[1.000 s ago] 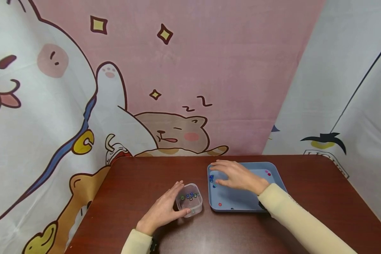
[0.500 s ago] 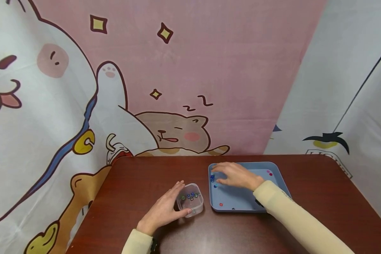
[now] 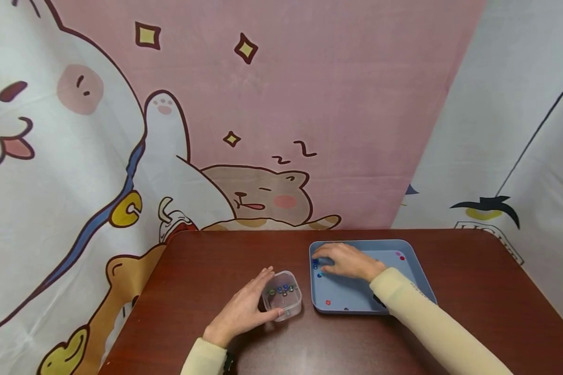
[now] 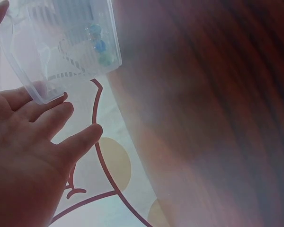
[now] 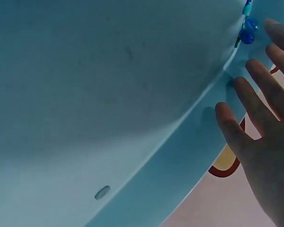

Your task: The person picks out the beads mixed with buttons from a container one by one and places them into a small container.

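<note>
My left hand (image 3: pixel 244 307) holds a small clear plastic box (image 3: pixel 291 307) at its side, thumb along the near edge and fingers on the far left. Inside lie several blue and green glass balls (image 4: pixel 100 45). My right hand (image 3: pixel 349 263) reaches over the far left corner of a blue tray (image 3: pixel 356 299). In the right wrist view its fingers are spread and hold nothing, with the fingertips close to the tray wall. Shiny blue glass balls (image 5: pixel 247 36) sit by that wall, just beside the thumb and index finger.
A small red piece (image 3: pixel 328 302) lies near the tray's front left, and a dark red piece (image 3: pixel 402 258) at its back right. A greyish oval piece (image 5: pixel 102 192) rests on the tray floor. Behind the brown table (image 3: pixel 206 271) hangs a cartoon-printed cloth (image 3: pixel 356 104).
My right hand has come down slightly toward the blue balls at the tray's left side. The left hand and the box have stayed in place.
</note>
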`<state>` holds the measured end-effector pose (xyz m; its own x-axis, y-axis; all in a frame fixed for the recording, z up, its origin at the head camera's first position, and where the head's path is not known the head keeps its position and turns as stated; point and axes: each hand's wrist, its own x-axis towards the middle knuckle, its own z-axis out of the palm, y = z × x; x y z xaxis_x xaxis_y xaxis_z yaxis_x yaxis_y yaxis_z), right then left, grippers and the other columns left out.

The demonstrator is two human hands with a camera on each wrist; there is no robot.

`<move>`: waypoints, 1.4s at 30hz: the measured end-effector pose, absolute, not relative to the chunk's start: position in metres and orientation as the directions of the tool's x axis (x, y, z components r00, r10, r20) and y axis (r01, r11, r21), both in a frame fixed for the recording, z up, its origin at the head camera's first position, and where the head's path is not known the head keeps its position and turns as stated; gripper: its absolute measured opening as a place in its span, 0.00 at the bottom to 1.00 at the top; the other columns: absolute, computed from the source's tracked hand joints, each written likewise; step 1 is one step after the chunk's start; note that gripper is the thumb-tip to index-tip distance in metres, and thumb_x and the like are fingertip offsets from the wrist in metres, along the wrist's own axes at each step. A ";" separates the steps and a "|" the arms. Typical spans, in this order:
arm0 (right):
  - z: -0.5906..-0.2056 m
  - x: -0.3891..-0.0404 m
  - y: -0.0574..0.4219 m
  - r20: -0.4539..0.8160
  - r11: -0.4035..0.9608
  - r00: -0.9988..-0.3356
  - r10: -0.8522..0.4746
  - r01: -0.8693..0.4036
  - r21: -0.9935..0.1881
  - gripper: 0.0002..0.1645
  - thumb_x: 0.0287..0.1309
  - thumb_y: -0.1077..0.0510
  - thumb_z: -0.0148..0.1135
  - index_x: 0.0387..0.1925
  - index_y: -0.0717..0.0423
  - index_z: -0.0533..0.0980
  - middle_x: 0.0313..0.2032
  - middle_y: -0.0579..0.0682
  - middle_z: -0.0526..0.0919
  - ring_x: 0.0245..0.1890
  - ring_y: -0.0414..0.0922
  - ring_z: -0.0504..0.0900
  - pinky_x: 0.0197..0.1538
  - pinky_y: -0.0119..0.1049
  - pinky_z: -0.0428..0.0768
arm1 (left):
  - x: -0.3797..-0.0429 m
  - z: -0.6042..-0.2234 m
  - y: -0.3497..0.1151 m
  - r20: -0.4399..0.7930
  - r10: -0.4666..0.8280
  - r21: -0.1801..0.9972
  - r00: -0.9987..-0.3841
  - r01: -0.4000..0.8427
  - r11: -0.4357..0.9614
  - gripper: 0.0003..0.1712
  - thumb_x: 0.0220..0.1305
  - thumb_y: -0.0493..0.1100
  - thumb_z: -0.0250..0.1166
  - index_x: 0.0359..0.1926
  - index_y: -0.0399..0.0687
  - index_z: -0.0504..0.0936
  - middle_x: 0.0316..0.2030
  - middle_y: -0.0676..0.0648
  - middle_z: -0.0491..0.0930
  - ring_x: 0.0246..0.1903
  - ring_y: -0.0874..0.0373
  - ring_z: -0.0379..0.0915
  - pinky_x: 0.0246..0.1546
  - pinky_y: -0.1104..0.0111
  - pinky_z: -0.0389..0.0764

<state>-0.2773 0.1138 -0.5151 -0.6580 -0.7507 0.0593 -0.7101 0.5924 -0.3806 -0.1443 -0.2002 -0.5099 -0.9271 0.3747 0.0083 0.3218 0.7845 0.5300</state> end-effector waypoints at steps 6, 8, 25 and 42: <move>-0.520 -0.278 0.113 0.044 0.597 -0.659 -0.751 -0.707 -0.379 0.23 0.66 0.55 0.71 0.61 0.54 0.82 0.62 0.53 0.82 0.65 0.53 0.77 0.67 0.53 0.74 | -0.144 -0.510 -0.200 0.013 0.377 0.531 -0.926 0.326 0.783 0.55 0.60 0.71 0.69 0.79 0.50 0.63 0.80 0.49 0.56 0.76 0.48 0.57 0.66 0.42 0.70; -0.523 -0.278 0.113 0.045 0.598 -0.659 -0.751 -0.707 -0.379 0.23 0.66 0.55 0.71 0.60 0.54 0.82 0.61 0.53 0.82 0.65 0.53 0.77 0.67 0.53 0.74 | -0.144 -0.510 -0.200 0.013 0.377 0.531 -0.926 0.326 0.782 0.55 0.60 0.71 0.69 0.79 0.50 0.63 0.80 0.48 0.57 0.76 0.48 0.56 0.66 0.42 0.70; -0.538 -0.280 0.112 0.164 0.594 -0.669 -0.725 -0.727 -0.345 0.16 0.64 0.58 0.72 0.53 0.53 0.86 0.55 0.52 0.85 0.58 0.51 0.82 0.61 0.52 0.79 | -0.144 -0.510 -0.199 0.022 0.374 0.532 -0.927 0.327 0.781 0.55 0.60 0.72 0.69 0.79 0.50 0.63 0.80 0.49 0.57 0.76 0.48 0.57 0.66 0.42 0.70; -0.527 -0.279 0.116 0.244 0.576 -0.665 -0.706 -0.740 -0.347 0.11 0.63 0.58 0.73 0.46 0.52 0.88 0.52 0.51 0.86 0.53 0.51 0.85 0.57 0.52 0.81 | -0.144 -0.511 -0.200 0.028 0.377 0.529 -0.926 0.334 0.780 0.55 0.59 0.72 0.69 0.79 0.49 0.64 0.80 0.47 0.58 0.76 0.47 0.58 0.66 0.41 0.70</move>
<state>-0.2786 0.1164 -0.5267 -0.6646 -0.7063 0.2438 -0.7398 0.5764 -0.3470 -0.1441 -0.2000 -0.5105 -0.9258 0.3770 0.0281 0.3339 0.7805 0.5285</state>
